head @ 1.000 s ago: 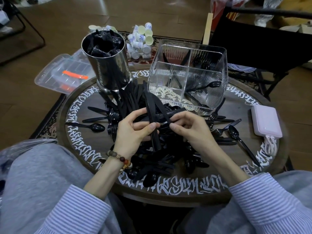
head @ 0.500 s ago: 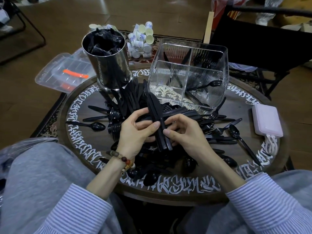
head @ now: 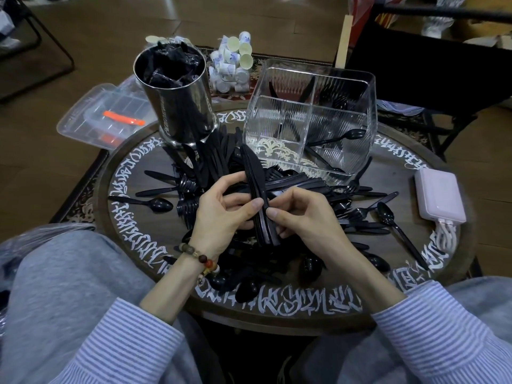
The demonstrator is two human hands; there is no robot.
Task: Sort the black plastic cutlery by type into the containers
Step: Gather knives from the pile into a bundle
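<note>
Task is at early stage, I judge: left grip & right grip both hold a knife bundle over counter centre, clear container has few pcs, big pile left.
</note>
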